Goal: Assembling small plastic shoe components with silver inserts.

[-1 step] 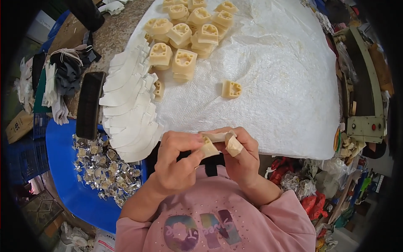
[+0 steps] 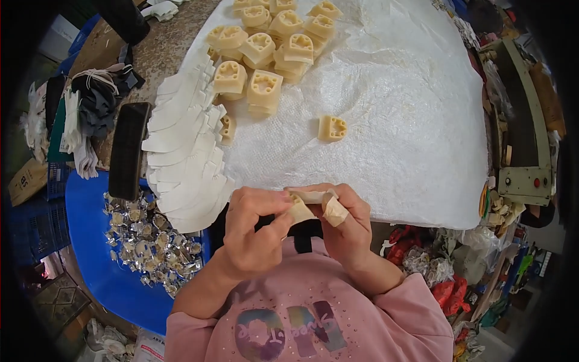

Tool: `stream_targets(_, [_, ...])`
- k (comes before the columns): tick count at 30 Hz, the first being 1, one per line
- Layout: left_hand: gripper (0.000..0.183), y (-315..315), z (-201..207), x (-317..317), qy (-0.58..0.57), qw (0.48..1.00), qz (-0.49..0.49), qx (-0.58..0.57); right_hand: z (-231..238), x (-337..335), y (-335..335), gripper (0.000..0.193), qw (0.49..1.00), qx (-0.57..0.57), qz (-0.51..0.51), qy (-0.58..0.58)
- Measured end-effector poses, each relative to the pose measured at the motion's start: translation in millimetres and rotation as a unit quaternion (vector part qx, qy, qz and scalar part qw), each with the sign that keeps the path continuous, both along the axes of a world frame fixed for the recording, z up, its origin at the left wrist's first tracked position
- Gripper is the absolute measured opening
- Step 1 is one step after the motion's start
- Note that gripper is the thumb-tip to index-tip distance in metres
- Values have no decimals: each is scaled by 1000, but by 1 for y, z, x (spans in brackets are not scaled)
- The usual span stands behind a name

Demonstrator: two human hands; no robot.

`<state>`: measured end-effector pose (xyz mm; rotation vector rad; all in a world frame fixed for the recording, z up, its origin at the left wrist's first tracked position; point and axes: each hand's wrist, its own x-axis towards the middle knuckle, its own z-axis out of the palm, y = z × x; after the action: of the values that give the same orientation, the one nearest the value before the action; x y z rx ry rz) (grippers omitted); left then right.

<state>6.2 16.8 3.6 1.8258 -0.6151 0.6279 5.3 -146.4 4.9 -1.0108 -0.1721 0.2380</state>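
At the near edge of the table my left hand [image 2: 253, 226] is closed, thumb and fingers pinching a small cream shoe heel [image 2: 300, 212]. My right hand [image 2: 347, 223] is also closed, gripping a white strip of thin material [image 2: 310, 196] that lies along the heel's far side. A pale beige wrapping [image 2: 334, 211] covers what looks like the right thumb's tip. Fingers hide part of both heel and strip. Beyond my hands a single cream heel [image 2: 332, 128] lies on the white woven sheet [image 2: 386, 151].
Cream heels [image 2: 264, 90] are piled at the far left of the sheet. Overlapping white cut pieces [image 2: 184, 145] form a row beside a black phone [image 2: 128, 151]. A blue bin [image 2: 96, 259] at left holds silvery parts [image 2: 151, 241]. A grey-green machine [image 2: 525, 139] stands at right.
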Motion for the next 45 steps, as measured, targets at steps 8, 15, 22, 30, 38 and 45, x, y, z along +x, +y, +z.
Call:
stream_targets(8, [17,-6,5,5,-42,988,72,131,10,7,4,31,970,-239,-1,-49])
stream_targets(15, [18,5,0,7,9,993,64,103,9,19,1,39,958,-249,55,-129])
stream_targets(22, [10,15,-3,-1,214,964,-47,-150,12,37,-11,31,973,-168,156,10])
stream_targets(30, [13,10,0,0,125,988,-75,-40,6,51,-11,44,963,-116,226,90])
stream_targets(38, [9,6,-5,2,140,988,-38,-47,4,49,-2,35,954,-261,137,50])
stream_targets(45, [12,-8,-4,-2,317,884,-23,-344,-7,48,-3,18,963,-188,92,-171])
